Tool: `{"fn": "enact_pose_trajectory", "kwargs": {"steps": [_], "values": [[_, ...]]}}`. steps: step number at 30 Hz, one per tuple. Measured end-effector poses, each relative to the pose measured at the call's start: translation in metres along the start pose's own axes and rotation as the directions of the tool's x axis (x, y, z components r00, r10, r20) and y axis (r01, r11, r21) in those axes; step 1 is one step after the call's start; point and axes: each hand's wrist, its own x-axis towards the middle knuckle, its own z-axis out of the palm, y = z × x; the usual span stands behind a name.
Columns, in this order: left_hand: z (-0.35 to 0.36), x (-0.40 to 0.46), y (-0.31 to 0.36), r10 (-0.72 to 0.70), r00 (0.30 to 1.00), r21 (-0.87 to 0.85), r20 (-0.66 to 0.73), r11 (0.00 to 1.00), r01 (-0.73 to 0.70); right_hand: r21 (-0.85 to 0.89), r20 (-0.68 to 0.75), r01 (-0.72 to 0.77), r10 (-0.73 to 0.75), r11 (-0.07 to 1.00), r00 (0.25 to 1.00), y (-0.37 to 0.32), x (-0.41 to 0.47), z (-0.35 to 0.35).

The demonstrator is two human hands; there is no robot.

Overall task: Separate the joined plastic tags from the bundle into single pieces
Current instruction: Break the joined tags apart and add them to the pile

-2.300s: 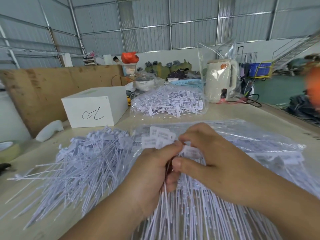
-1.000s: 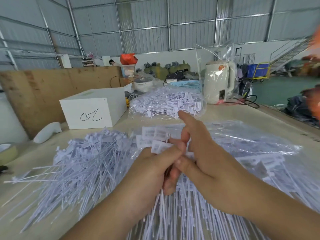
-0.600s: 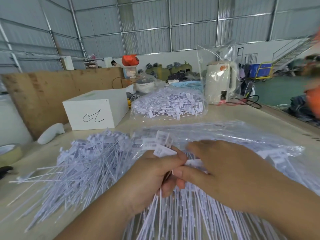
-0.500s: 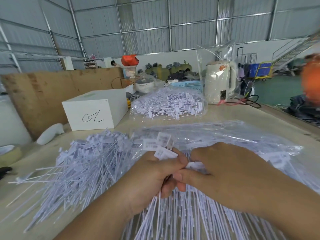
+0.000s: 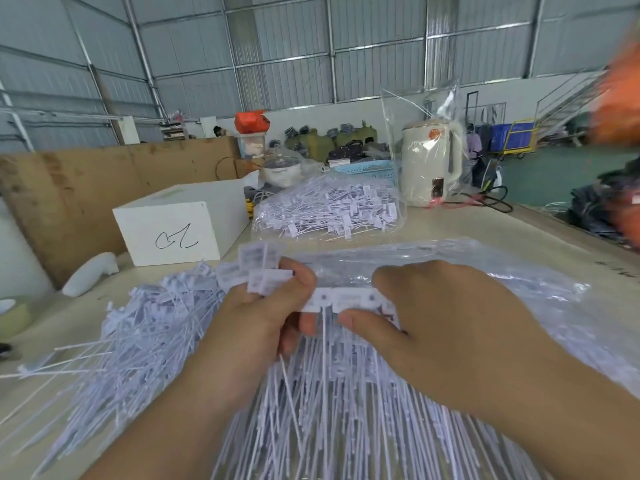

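Head view: my left hand pinches a clutch of single tags at frame centre, and with it one end of a joined strip. My right hand grips the strip's other end, thumb under, fingers over. Loose pile lies lower left on the worktop; bagged tags sit above centre. Judgement: bend at one joint only, thumbs close to it, and snap cleanly; twisting may tear the heads.

One head-worn camera looks forward and down, close over the table, facing the warehouse's far wall.
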Motion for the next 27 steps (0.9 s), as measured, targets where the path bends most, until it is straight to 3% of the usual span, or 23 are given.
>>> {"fn": "enact_pose_trajectory", "kwargs": {"steps": [6, 9, 12, 16, 18, 22, 27], "values": [[0.004, -0.007, -0.008, 0.026, 0.996, 0.194, 0.085, 0.980, -0.042, 0.063, -0.010, 0.088, -0.087, 0.994, 0.996, 0.000, 0.001, 0.005], [0.006, -0.007, -0.002, 0.059, 0.998, 0.054, 0.035, 0.997, -0.061, 0.088, -0.048, 0.092, -0.088, 0.992, 0.995, -0.003, 0.001, 0.003], [0.008, -0.006, 0.004, 0.069, 0.995, -0.072, -0.066, 0.995, -0.074, -0.008, -0.060, 0.107, -0.107, 0.994, 0.992, -0.006, 0.000, 0.005], [0.004, -0.002, 0.011, 0.059, 0.973, -0.199, -0.225, 0.974, -0.105, -0.048, -0.230, 0.041, -0.051, 0.998, 0.972, -0.009, -0.004, 0.008], [0.001, -0.001, 0.013, 0.008, 0.968, -0.289, -0.251, 0.954, -0.082, -0.019, -0.168, 0.040, -0.043, 0.999, 0.985, -0.011, -0.003, 0.009], [-0.007, 0.002, 0.013, -0.047, 0.961, -0.392, -0.273, 0.918, -0.066, 0.275, -0.079, -0.002, 0.025, 0.961, 0.997, 0.001, -0.001, 0.009], [-0.009, 0.004, 0.013, -0.050, 0.961, -0.419, -0.272, 0.905, -0.072, 0.646, -0.040, 0.006, 0.026, 0.763, 0.999, 0.009, 0.003, 0.014]]}}
